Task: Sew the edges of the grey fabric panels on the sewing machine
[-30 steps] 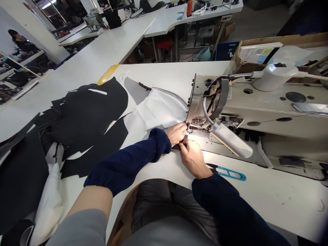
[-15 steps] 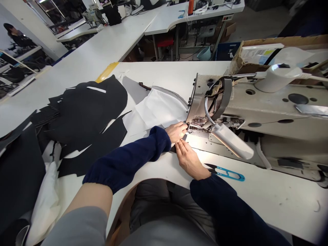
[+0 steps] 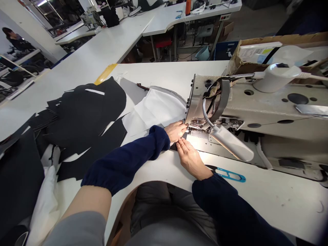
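Note:
At the needle end of a beige sewing machine (image 3: 217,99), my left hand (image 3: 175,131) has its fingers bent down on a dark fabric piece (image 3: 174,147). My right hand (image 3: 190,158) lies just in front of it, fingers close together and pressing the edge of the same piece. The two hands almost touch. Most of the dark fabric is hidden under them. White fabric (image 3: 161,109) lies behind my left hand, reaching to the machine head. Blue thread snips (image 3: 230,175) rest on the table by my right wrist, their blades partly covered by the sleeve.
Stacked black fabric pieces (image 3: 87,112) cover the table's left side. Yellow tape (image 3: 105,74) marks the far edge. A white lamp (image 3: 232,143) hangs low beside the needle area. A cardboard box (image 3: 234,56) stands behind the machine. Another person (image 3: 16,39) sits far left.
My right hand has slid very slightly along the dark fabric, and a little more of it shows beside the fingers. The view has shifted a little; the left hand stays by the needle.

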The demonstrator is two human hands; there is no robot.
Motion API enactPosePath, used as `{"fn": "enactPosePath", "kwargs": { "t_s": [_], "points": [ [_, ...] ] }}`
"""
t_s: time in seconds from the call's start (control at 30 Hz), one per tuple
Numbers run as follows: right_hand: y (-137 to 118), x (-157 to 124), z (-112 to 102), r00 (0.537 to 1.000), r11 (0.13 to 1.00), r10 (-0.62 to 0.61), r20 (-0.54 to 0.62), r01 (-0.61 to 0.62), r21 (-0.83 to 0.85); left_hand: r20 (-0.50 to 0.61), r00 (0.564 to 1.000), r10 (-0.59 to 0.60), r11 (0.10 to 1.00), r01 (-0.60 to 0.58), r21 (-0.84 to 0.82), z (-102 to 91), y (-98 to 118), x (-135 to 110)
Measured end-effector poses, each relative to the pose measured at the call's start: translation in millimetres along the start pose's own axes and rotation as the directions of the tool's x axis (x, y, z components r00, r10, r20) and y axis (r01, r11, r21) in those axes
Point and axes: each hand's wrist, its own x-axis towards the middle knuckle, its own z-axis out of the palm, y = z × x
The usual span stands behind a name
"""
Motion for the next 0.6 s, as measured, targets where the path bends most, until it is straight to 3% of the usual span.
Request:
{"fn": "enactPosePath", "kwargs": {
  "t_s": [0.33,0.6],
  "points": [
    [-3,1,-1,0.999,0.998,0.015,0.029,-0.014,-0.063,0.005,0.999,0.045,0.999,-0.045,-0.001,3.2,-9,3],
    [-1,4,-3,1.000,0.998,0.024,-0.010,-0.025,-0.065,0.023,0.999,-0.030,0.999,0.029,0.023,0.1,-9,4]
  ]
}}
